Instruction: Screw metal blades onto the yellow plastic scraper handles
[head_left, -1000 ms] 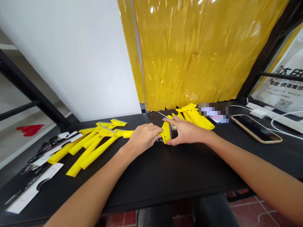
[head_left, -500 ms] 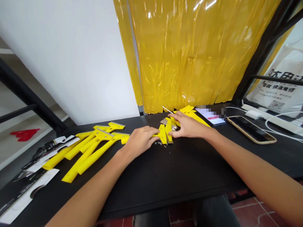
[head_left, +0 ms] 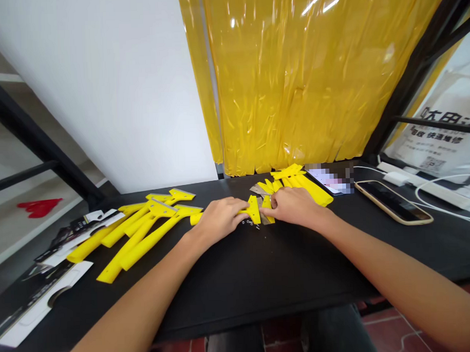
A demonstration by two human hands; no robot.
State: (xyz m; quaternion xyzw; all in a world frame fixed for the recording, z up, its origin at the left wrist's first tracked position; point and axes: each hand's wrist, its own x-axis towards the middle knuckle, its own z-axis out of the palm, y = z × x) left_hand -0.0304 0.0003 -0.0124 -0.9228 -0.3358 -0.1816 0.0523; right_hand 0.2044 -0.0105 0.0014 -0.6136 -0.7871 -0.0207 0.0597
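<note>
My left hand (head_left: 221, 217) is closed around the handle of a yellow scraper; its flared head (head_left: 253, 209) sticks out to the right of my fingers. Just right of that head, my right hand (head_left: 295, 207) pinches a small yellow cover plate (head_left: 267, 210), with a greyish metal blade (head_left: 264, 218) beside it. The plate and scraper head are apart. Several tiny screws and nuts (head_left: 250, 222) lie on the black table below the head. More yellow cover plates (head_left: 266, 186) and metal blades (head_left: 257, 189) lie behind my right fingers.
Several yellow scrapers (head_left: 151, 220) lie at left, by black-and-white card sleeves (head_left: 42, 301). Yellow handles (head_left: 307, 188) are piled at the back right, next to a lit phone (head_left: 327, 180). A second phone (head_left: 393, 201), white cables and a power strip (head_left: 424, 186) stand farther right.
My right hand has come down, carrying a yellow plate away from the scraper head to the right. The thin rod that stuck out above it no longer shows. My left hand keeps its hold.
</note>
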